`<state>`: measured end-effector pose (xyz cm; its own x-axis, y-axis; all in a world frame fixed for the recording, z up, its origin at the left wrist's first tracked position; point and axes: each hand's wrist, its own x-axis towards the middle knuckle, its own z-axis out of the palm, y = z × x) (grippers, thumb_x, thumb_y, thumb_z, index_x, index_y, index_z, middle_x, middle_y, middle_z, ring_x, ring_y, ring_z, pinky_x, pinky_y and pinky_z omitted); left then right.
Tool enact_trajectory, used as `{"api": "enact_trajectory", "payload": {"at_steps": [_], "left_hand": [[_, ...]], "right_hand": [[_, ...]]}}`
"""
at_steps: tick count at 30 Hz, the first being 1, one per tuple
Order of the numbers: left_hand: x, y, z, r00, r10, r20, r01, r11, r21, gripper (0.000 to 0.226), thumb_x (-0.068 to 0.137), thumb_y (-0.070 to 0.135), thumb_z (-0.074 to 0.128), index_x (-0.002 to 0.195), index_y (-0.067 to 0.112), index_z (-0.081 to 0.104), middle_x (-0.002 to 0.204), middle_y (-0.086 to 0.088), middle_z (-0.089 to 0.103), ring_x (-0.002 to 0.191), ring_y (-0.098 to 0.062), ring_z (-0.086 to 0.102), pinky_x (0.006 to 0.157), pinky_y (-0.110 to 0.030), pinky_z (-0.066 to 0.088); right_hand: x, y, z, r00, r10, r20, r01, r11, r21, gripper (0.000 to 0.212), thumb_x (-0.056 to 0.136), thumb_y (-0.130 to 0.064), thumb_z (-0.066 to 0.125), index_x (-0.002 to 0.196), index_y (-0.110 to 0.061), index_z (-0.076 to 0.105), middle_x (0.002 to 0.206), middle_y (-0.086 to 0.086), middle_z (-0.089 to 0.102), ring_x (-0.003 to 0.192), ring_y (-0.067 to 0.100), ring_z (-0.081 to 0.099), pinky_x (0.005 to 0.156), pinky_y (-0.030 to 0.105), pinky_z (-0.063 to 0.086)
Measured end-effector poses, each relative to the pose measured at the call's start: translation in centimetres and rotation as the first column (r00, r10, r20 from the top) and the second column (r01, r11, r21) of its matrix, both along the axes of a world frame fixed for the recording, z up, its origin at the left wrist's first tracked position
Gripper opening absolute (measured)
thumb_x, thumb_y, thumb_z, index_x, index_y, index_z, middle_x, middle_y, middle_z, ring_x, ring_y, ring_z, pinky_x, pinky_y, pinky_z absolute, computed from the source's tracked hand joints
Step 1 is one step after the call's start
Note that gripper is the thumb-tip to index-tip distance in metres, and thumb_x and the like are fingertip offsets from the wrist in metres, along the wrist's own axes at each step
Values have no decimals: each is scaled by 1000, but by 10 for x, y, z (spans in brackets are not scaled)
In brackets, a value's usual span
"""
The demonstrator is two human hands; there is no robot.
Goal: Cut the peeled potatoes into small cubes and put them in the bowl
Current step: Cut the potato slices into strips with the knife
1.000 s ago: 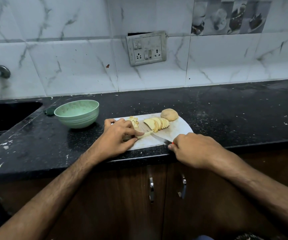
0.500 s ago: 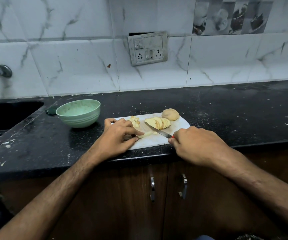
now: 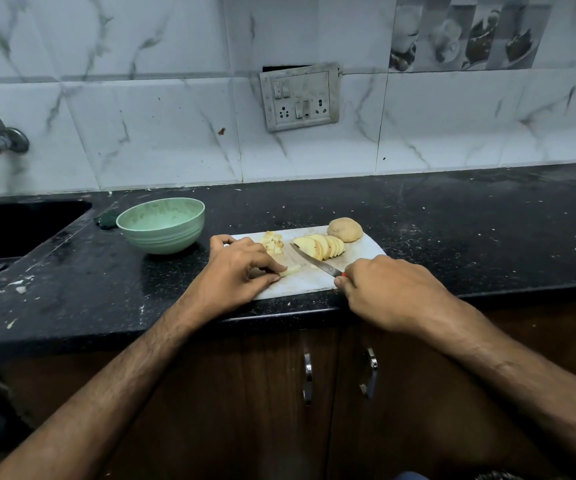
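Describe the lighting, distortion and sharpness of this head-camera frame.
Head view: dim, cool light; wide-angle bending bows the countertop edge; faint sheen on the wall tiles; cutting board, knife and both hands fairly sharp; forearms at the frame edges look stretched.

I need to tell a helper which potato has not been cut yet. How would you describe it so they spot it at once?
Find the white cutting board at the front edge of the black counter. At its far right corner sits the whole potato, beside the fanned slices. It alone is round, tan and uncut.
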<state>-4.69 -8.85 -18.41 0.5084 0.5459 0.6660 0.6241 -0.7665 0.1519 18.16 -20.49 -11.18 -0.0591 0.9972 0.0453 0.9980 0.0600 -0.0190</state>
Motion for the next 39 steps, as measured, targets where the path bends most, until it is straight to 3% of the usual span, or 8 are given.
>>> {"api": "enact_trajectory", "payload": {"at_steps": [9, 15, 20, 24, 27, 30, 33, 39], "left_hand": [[-2, 4, -1, 1000, -19, 12, 19, 1000, 9, 7, 82, 34, 80, 89, 32, 78, 83, 20, 69, 88, 3, 58, 91, -35, 22], [-5, 5, -3, 998, -31, 52, 31, 999, -7, 9, 80, 33, 83, 85, 34, 76, 84, 25, 71, 89, 7, 59, 96, -35, 24], [-5, 6, -3, 997, -25, 67, 26, 1000, -11, 9, 79, 32, 84, 82, 32, 76, 83, 24, 72, 87, 5, 60, 96, -32, 23], [-4, 6, -3, 998, -24, 54, 24, 1000, -6, 10, 79, 32, 85, 82, 31, 76, 88, 24, 73, 90, 5, 61, 97, -29, 23], [-4, 6, -2, 998, -26, 52, 26, 1000, -7, 10, 79, 32, 85, 82, 32, 75, 88, 25, 73, 90, 5, 61, 97, -27, 22], [-4, 6, -3, 998, -17, 62, 19, 999, -31, 9, 80, 34, 84, 82, 34, 76, 87, 26, 73, 91, 4, 61, 97, -36, 27], [-5, 7, -3, 996, -19, 83, 25, 997, -69, 6, 80, 40, 80, 82, 35, 77, 85, 27, 73, 88, 3, 64, 96, -48, 36], [-6, 13, -2, 987, -83, 138, 101, 986, -131, 7, 79, 38, 83, 80, 33, 77, 81, 28, 72, 80, 2, 68, 82, -60, 49]], "right_hand": [[-15, -3, -13, 999, 10, -30, -13, 996, -87, 34, 104, -43, 32, 112, -17, 53, 116, 7, 59, 85, 22, 43, 75, 37, 36], [-8, 1, -3, 1000, 13, -17, -15, 997, -70, 37, 104, -45, 31, 113, -19, 56, 117, 7, 60, 97, 27, 55, 76, 37, 38], [-11, -3, 5, 999, 29, -37, -31, 999, -45, 35, 104, -45, 32, 108, -19, 55, 99, 3, 51, 85, 23, 46, 75, 36, 37], [-22, -6, -4, 999, 28, -34, -31, 995, -96, 34, 104, -42, 33, 116, -17, 54, 116, 8, 58, 94, 26, 51, 75, 36, 35], [-26, -7, -11, 999, 30, -27, -32, 993, -110, 32, 104, -39, 33, 115, -16, 53, 116, 8, 58, 86, 25, 46, 74, 36, 35], [-23, -4, -6, 999, 24, -42, -29, 993, -114, 35, 104, -42, 33, 114, -16, 54, 117, 8, 58, 94, 27, 52, 75, 35, 36], [-18, -2, 3, 997, 22, -72, -28, 996, -89, 36, 104, -43, 34, 114, -17, 56, 118, 7, 58, 89, 22, 47, 76, 34, 35], [-22, -4, 3, 996, 38, -80, -46, 994, -99, 37, 104, -45, 34, 112, -16, 56, 117, 8, 57, 87, 23, 44, 75, 35, 37]]}}
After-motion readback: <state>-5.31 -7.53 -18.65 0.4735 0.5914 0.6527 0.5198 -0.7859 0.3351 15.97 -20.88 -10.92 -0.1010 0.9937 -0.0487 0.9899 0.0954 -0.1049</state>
